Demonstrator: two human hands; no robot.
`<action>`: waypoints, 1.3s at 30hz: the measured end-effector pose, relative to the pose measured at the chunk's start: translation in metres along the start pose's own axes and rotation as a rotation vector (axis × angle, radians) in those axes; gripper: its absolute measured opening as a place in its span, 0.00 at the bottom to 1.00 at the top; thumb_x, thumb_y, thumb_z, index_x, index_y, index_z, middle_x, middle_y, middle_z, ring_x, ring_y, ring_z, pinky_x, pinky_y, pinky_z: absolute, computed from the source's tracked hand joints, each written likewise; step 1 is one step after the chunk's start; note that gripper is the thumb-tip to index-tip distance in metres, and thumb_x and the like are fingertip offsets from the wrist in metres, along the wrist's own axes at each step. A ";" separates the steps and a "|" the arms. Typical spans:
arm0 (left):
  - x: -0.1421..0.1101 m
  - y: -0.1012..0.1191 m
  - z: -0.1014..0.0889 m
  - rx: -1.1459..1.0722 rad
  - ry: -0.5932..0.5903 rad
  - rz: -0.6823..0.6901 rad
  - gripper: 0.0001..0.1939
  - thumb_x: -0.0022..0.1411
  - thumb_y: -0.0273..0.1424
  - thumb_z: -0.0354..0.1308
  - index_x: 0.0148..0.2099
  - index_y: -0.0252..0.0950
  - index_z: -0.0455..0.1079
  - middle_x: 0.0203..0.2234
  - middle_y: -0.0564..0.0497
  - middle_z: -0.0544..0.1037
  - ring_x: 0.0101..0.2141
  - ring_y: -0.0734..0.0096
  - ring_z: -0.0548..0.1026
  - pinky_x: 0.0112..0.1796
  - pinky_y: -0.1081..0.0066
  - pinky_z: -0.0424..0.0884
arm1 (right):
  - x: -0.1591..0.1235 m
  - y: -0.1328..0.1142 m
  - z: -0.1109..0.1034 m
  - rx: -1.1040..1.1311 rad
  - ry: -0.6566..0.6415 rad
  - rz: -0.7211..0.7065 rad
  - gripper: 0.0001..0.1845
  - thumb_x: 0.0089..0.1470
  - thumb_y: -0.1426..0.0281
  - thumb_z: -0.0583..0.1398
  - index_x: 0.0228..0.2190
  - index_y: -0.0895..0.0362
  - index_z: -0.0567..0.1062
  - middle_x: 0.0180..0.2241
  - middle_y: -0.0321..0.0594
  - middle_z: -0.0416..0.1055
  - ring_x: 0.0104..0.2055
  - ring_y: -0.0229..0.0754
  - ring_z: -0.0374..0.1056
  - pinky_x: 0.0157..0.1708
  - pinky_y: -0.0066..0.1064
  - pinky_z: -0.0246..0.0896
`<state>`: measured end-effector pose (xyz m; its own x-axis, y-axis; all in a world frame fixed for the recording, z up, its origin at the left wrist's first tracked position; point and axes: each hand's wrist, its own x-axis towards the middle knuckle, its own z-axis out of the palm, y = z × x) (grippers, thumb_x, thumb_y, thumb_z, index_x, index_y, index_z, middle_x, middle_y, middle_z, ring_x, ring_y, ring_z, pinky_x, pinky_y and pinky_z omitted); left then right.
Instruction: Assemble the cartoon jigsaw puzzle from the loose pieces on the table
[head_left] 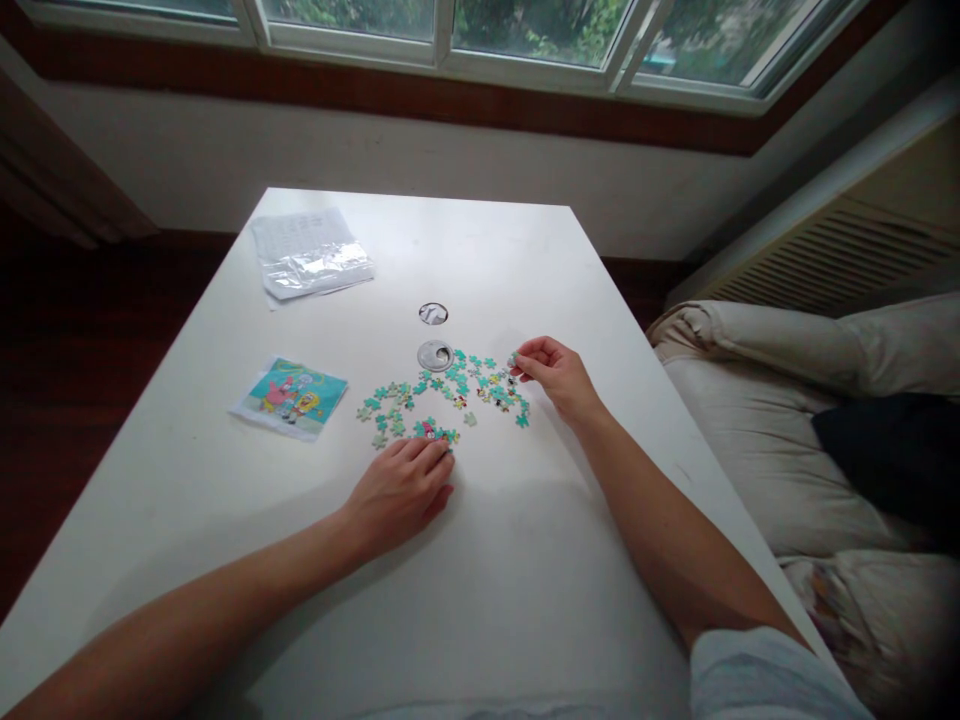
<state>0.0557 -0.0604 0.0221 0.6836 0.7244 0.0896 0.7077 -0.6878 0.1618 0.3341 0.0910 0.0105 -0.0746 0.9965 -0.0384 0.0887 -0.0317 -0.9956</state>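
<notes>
Several small teal jigsaw pieces (450, 392) lie scattered in the middle of a white table (525, 560). My left hand (401, 492) rests palm down on the table, its fingertips touching a small joined cluster of pieces (433, 432) at the near edge of the scatter. My right hand (556, 376) hovers at the right side of the scatter, fingers pinched on a single puzzle piece (513, 359). A picture card (291, 396) with cartoon figures lies to the left of the pieces.
A clear plastic bag on a sheet of paper (309, 254) lies at the far left. A round cable hole (433, 314) and its grey cap (435, 355) sit just beyond the pieces. A cushioned sofa (795, 440) stands along the table's right side, a window (525, 30) behind.
</notes>
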 end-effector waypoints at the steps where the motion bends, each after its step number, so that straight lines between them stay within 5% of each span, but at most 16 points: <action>1: 0.000 0.000 0.000 -0.001 -0.001 -0.002 0.14 0.73 0.33 0.52 0.56 0.35 0.70 0.54 0.42 0.76 0.52 0.55 0.74 0.52 0.55 0.72 | -0.002 -0.002 -0.001 -0.046 -0.051 0.005 0.18 0.45 0.59 0.71 0.33 0.56 0.74 0.27 0.35 0.76 0.30 0.38 0.73 0.30 0.29 0.63; 6: 0.001 0.002 0.000 -0.008 -0.019 -0.013 0.15 0.72 0.33 0.53 0.57 0.36 0.70 0.55 0.43 0.75 0.52 0.55 0.73 0.53 0.55 0.71 | -0.017 -0.010 -0.001 -0.405 -0.464 0.016 0.10 0.51 0.63 0.66 0.30 0.58 0.77 0.26 0.33 0.72 0.28 0.35 0.65 0.29 0.28 0.57; 10: 0.002 0.001 -0.003 -0.011 -0.030 -0.015 0.15 0.72 0.33 0.54 0.57 0.36 0.70 0.55 0.43 0.76 0.53 0.55 0.73 0.54 0.55 0.71 | -0.030 -0.015 0.008 -0.688 -0.590 -0.034 0.04 0.53 0.70 0.63 0.30 0.57 0.78 0.24 0.31 0.71 0.26 0.34 0.63 0.28 0.26 0.52; 14: -0.003 -0.003 -0.003 -0.010 -0.045 0.005 0.17 0.71 0.33 0.55 0.59 0.37 0.70 0.62 0.43 0.72 0.59 0.54 0.71 0.58 0.54 0.68 | -0.035 -0.016 0.017 -0.870 -0.538 -0.134 0.03 0.54 0.74 0.63 0.32 0.55 0.79 0.25 0.31 0.72 0.27 0.34 0.64 0.29 0.26 0.50; 20: -0.024 0.002 0.014 0.036 -0.015 0.004 0.28 0.74 0.40 0.51 0.71 0.37 0.59 0.72 0.41 0.57 0.71 0.53 0.56 0.68 0.52 0.52 | -0.016 -0.010 0.032 -0.964 -0.196 -0.344 0.08 0.62 0.70 0.61 0.42 0.53 0.81 0.36 0.38 0.76 0.34 0.38 0.68 0.37 0.29 0.58; 27: -0.031 0.011 0.022 0.053 -0.006 -0.002 0.31 0.76 0.44 0.47 0.74 0.38 0.54 0.74 0.39 0.51 0.72 0.52 0.50 0.70 0.50 0.43 | 0.002 0.006 0.047 -1.119 -0.192 -0.388 0.11 0.64 0.65 0.62 0.46 0.52 0.80 0.41 0.41 0.74 0.43 0.43 0.69 0.44 0.32 0.61; 39: -0.034 0.009 0.021 -0.023 -0.018 -0.020 0.31 0.75 0.44 0.48 0.73 0.39 0.55 0.74 0.39 0.52 0.72 0.52 0.51 0.69 0.48 0.47 | 0.013 -0.002 0.050 -1.145 -0.272 -0.434 0.06 0.59 0.71 0.64 0.40 0.55 0.78 0.40 0.44 0.72 0.45 0.48 0.65 0.46 0.37 0.59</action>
<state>0.0428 -0.0922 0.0001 0.6727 0.7367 0.0688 0.7170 -0.6720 0.1855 0.2832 0.0996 0.0080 -0.5036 0.8554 0.1209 0.8064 0.5157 -0.2896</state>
